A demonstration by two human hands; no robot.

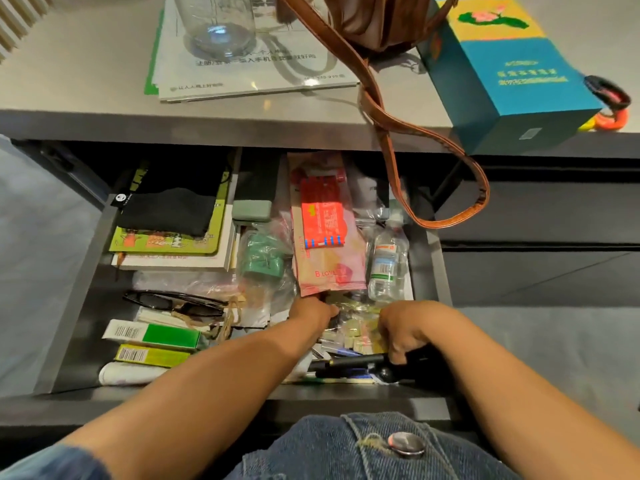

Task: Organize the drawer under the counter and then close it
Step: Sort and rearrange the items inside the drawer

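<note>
Two hands work in the open dark grey drawer [79, 271], mid-frame beneath the grey counter [86, 81]. My right hand [405, 329], lower centre-right, curls round a black cylindrical tool [356, 362]. My left hand [311, 311] sits at the lower edge of the pink plastic packet [329, 268]; its fingers are hidden, so I cannot tell its grip. Stacked books [166, 244] lie tidy at upper left, but loose yellow sachets [360, 332] at lower centre look unsorted and the drawer stands out: much remains, I judge.
</note>
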